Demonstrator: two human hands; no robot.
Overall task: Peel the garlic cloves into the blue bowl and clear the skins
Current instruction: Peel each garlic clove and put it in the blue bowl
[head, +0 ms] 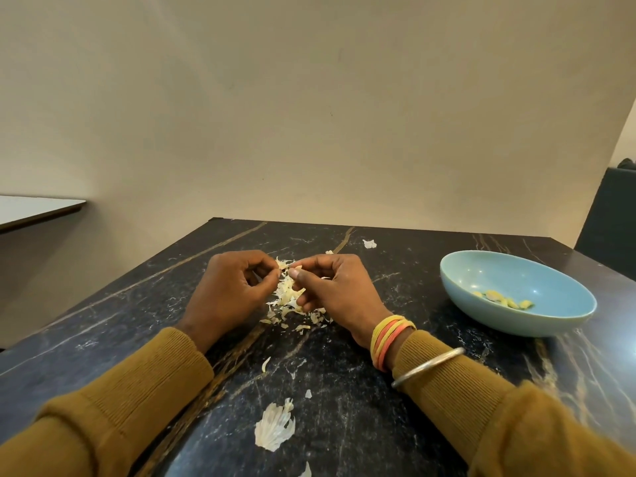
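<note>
l hand [227,287] & r hand [335,287] pinch garlic bit [284,264] over skin pile [287,299]; dark veined table [344,390], beige wall [309,115] behind.

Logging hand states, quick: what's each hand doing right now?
Left hand: pinching the garlic piece between both hands.
Right hand: pinching the same garlic piece.

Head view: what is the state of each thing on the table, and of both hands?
Left hand: pinches garlic.
Right hand: pinches the same garlic.
Bowl: upright, holds cloves.
Cloves: peeled, in the bowl.
Skins: loose heap under the hands.
Big skin: lies alone, nearer the person.
Table: strewn with skin bits.
</note>
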